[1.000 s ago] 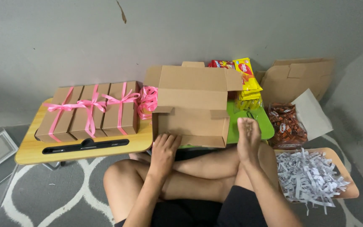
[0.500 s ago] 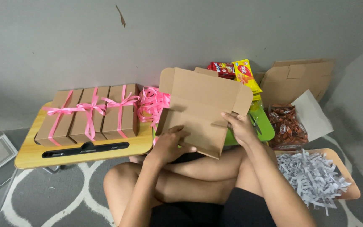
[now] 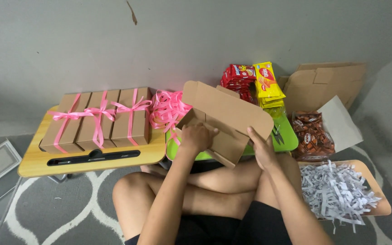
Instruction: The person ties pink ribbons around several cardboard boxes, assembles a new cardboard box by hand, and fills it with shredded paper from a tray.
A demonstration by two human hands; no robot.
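fingers (image 3: pixel 203 130) of the left hand (image 3: pixel 196 138) curl over the near side of a half-folded brown cardboard box (image 3: pixel 225 119), gripping a side panel, while the right hand (image 3: pixel 262 149) clasps the box's lower right edge, thumb on top. the box hangs tilted between both hands, above the green tabletop (image 3: pixel 286 140) and the crossed legs, its lid flap sticking up and away from the fingers.

judging from how things lie, the work looks well along but unfinished: three closed boxes tied with pink ribbon (image 3: pixel 97 119) already sit in a row on the wooden tabletop (image 3: pixel 37 161), well to the left of the fingers. the box in hand is only partly shaped, empty and unribboned.

just beyond the left fingers lies a loose heap of pink ribbon (image 3: pixel 166 109). past the box stand red and yellow snack packets (image 3: pixel 255 79). to the right of the right hand are a bag of brown wrapped sweets (image 3: pixel 313 136), flat cardboard blanks (image 3: pixel 325 84), and nearer, a tray of shredded white paper (image 3: pixel 341 188). scissors (image 3: pixel 276 132) lie close by the right fingers on the green tabletop, partly hidden; that surface seems crowded.
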